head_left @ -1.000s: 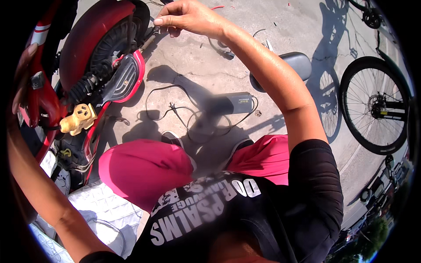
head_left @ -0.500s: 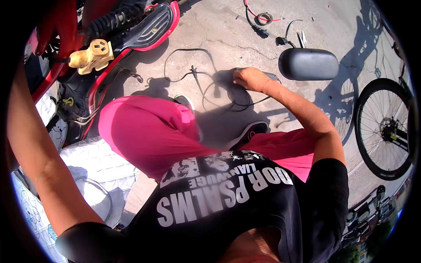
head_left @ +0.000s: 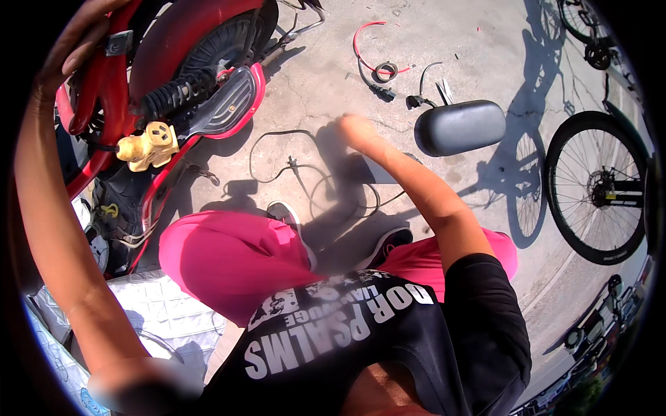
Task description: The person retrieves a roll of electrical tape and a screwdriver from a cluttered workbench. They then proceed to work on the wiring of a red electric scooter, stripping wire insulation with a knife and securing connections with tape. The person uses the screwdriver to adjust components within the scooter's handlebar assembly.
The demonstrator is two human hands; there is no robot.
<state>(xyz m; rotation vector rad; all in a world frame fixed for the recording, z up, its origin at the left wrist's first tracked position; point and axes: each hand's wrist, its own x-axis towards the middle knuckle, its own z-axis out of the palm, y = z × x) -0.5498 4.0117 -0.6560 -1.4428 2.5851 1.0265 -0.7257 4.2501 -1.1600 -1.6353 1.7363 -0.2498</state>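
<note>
Two bare hands reach over sunlit concrete ground (head_left: 316, 52), with a red scooter (head_left: 166, 52) filling its far left corner. Leftmost, the left grip (head_left: 73, 43) lays bent fingers against the scooter's red frame (head_left: 111, 87), just beside a silver clamp (head_left: 119, 43); whether it is clenched around the tube, I cannot tell. A yellow socket block (head_left: 148, 145) sits close to that frame, joined to a black lead. Toward the ground's near left corner spreads a white quilted sheet (head_left: 159, 298), partly behind the forearm. Next come the scooter's black shock absorber (head_left: 180, 96) and a ridged footplate (head_left: 229, 107) edged in red. A black cable (head_left: 291, 163) with a plug curls mid-ground. The right grip (head_left: 356, 132), blurred and back upward, is near a dark grey box (head_left: 374, 172); its fingers are hidden, so I cannot tell if it grasps anything. Farther right lie a black padded cushion (head_left: 460, 128) and, by the ground's right edge, a bicycle wheel (head_left: 601, 187).
</note>
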